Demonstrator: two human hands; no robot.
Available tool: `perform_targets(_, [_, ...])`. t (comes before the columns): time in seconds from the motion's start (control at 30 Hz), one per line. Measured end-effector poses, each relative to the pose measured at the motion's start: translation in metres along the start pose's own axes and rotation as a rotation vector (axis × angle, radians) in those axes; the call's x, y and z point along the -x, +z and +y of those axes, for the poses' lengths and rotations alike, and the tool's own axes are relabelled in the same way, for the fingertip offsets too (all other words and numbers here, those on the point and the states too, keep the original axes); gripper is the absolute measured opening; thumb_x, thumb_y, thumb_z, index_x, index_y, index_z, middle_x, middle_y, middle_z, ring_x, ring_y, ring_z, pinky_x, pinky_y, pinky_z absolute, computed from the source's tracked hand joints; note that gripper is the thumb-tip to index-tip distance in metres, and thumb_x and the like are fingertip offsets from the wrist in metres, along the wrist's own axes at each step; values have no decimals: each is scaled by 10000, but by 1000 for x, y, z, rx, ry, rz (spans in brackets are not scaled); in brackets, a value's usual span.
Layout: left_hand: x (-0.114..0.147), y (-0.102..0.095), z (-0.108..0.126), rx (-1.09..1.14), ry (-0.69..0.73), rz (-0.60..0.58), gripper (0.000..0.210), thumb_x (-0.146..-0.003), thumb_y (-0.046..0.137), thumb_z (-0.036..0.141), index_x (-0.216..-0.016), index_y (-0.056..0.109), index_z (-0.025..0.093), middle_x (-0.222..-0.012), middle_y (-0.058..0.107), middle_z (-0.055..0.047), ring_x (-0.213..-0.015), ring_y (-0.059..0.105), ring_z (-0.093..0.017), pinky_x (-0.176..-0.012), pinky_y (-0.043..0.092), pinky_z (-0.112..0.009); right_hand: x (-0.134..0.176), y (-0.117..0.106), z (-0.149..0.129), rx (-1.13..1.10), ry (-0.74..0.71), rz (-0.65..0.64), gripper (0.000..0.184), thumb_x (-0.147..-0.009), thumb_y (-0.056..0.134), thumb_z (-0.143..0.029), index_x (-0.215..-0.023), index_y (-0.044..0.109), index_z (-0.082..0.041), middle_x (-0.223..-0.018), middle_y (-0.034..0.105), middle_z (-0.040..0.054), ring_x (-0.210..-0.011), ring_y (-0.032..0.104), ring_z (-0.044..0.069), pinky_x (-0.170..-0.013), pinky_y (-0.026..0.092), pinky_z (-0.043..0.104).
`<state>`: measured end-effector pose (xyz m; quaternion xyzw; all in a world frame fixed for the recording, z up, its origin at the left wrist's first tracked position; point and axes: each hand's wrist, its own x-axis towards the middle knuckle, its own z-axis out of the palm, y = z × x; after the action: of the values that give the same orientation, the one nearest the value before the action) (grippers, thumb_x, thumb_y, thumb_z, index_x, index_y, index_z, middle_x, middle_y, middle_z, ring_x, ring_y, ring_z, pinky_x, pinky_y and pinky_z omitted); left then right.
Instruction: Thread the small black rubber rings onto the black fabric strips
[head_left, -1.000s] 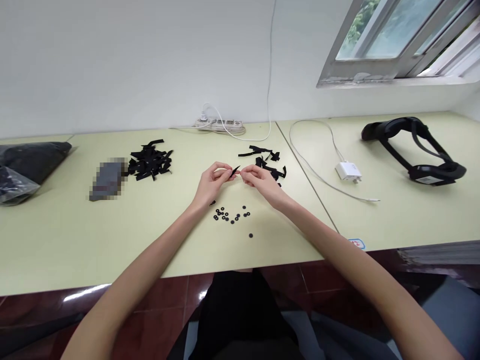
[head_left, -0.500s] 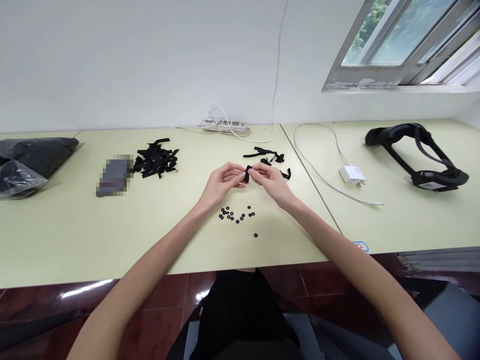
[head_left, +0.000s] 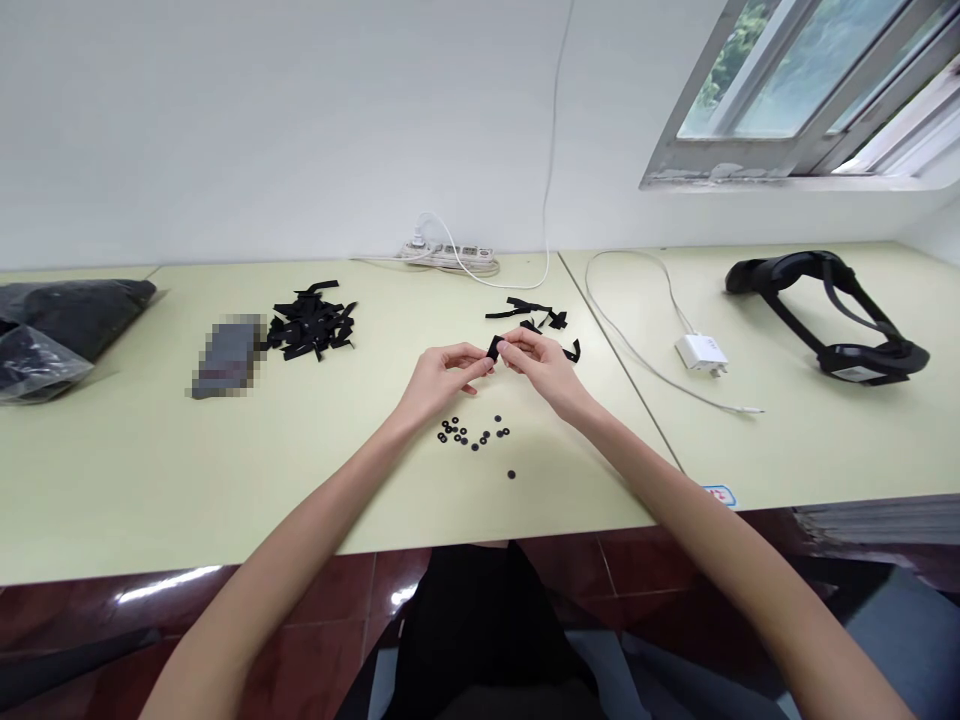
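My left hand point(head_left: 441, 372) and my right hand point(head_left: 541, 362) meet above the middle of the pale green table point(head_left: 150, 470). Between their fingertips they pinch a short black strap piece point(head_left: 493, 349), folded over on itself. Just below the hands lie several small black rings point(head_left: 471, 432), with one ring point(head_left: 511, 474) apart, nearer the front edge. A small pile of black strap pieces point(head_left: 534, 316) lies just behind my right hand. A bigger pile of black strap pieces point(head_left: 309, 324) sits to the left.
A blurred grey object point(head_left: 223, 357) lies beside the bigger pile. A black plastic bag point(head_left: 52, 325) is at the far left. A power strip point(head_left: 448, 255) sits by the wall. On the right table are a white charger point(head_left: 701, 352) with cable and a black headset point(head_left: 829, 310).
The strap piece, held stretched out flat between both hands a second ago, is now folded into a short stub. Both hands stayed close together above the rings.
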<state>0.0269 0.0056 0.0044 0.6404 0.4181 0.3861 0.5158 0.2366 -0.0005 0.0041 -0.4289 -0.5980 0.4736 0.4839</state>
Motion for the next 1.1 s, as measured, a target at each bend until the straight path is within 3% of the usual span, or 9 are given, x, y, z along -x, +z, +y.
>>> perform_targets(0.17, [1, 0, 1, -59, 16, 81, 382, -910, 855, 609, -921, 859, 227, -986, 843, -98, -1022, 775, -282, -755, 632, -356, 2, 1, -1, 1, 25, 10, 289, -952, 826, -536, -932, 721, -267, -945, 711, 25, -894, 613, 213, -847, 449, 378])
perform_targets(0.4, [4, 5, -3, -261, 238, 183, 386, -952, 832, 608, -856, 828, 235, -910, 842, -64, -813, 751, -233, -769, 608, -382, 2, 0, -1, 37, 38, -24, 283, -954, 824, -528, -894, 739, -265, -902, 714, 25, -855, 595, 211, -820, 430, 381])
perform_targets(0.63, [4, 3, -7, -406, 317, 196, 391, -1004, 775, 607, -864, 784, 242, -909, 835, -60, -805, 747, -228, -696, 566, -362, 2, -1, 0, 95, 97, -63, 316, -995, 765, -544, -846, 739, -266, -830, 641, 15, -803, 521, 205, -756, 371, 377])
perform_targets(0.87, [4, 2, -13, -593, 401, 190, 464, -1061, 686, 653, -819, 742, 260, -903, 819, -54, -853, 710, -233, -716, 539, -362, 1, 0, 3, 134, 110, -115, 242, -976, 737, -469, -858, 744, -258, -866, 678, 17, -825, 559, 207, -796, 394, 377])
perform_targets(1.1, [2, -1, -7, -466, 359, 141, 462, -1001, 749, 682, -841, 774, 249, -911, 832, -62, -826, 728, -235, -713, 546, -368, 0, -4, 2, 6, 167, -191, 290, -970, 767, -510, -831, 735, -256, -797, 548, -4, -774, 473, 187, -765, 376, 371])
